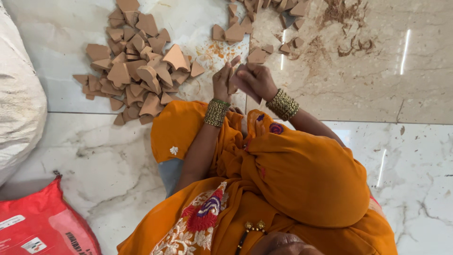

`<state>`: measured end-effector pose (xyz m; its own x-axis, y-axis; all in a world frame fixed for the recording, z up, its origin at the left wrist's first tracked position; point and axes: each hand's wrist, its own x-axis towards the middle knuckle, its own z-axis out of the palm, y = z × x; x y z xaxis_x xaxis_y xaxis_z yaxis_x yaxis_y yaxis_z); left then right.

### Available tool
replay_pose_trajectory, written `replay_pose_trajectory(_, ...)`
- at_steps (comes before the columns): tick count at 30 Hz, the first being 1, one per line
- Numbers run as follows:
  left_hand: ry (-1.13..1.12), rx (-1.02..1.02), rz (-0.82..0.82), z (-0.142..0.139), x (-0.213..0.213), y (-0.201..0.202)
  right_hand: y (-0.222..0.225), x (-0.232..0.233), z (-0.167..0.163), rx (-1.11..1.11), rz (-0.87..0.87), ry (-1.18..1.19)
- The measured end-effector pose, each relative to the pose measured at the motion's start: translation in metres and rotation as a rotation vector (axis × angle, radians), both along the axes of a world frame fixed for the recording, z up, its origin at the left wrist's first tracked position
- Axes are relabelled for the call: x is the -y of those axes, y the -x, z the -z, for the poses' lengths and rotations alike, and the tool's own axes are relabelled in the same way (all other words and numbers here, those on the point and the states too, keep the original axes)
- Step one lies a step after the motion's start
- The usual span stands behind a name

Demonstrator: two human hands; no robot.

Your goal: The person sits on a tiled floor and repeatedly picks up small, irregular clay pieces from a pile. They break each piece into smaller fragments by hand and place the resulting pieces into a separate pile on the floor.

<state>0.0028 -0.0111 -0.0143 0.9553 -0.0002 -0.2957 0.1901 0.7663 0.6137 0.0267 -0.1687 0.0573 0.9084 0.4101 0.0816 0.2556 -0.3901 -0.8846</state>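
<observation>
Clay piece (234,80) pinched between both hands (245,81) above glossy marble floor (104,160) strewn with terracotta shards (137,71).

— How many heaps of clay pieces do we count on the floor?

— We count two: one large pile of terracotta pieces (137,71) at the left, far too many to number singly, and a smaller scatter (257,21) along the top edge.

— And sacks?

— Two: one white sack (19,99) and one red bag (40,222).

— Hands?

— Two, the left hand (222,82) and the right hand (257,81), with one stack of gold bangles (216,112) on each wrist, so two stacks.
</observation>
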Motion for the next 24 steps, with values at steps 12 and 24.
replay_pose_trajectory(12,0.783,0.515,0.104,-0.025,-0.005,0.005,0.014,-0.004,0.015,-0.119,0.044,-0.139)
replay_pose_trajectory(24,0.63,0.396,0.056,-0.015,-0.002,0.008,0.008,0.0,0.028,-0.052,0.06,-0.074)
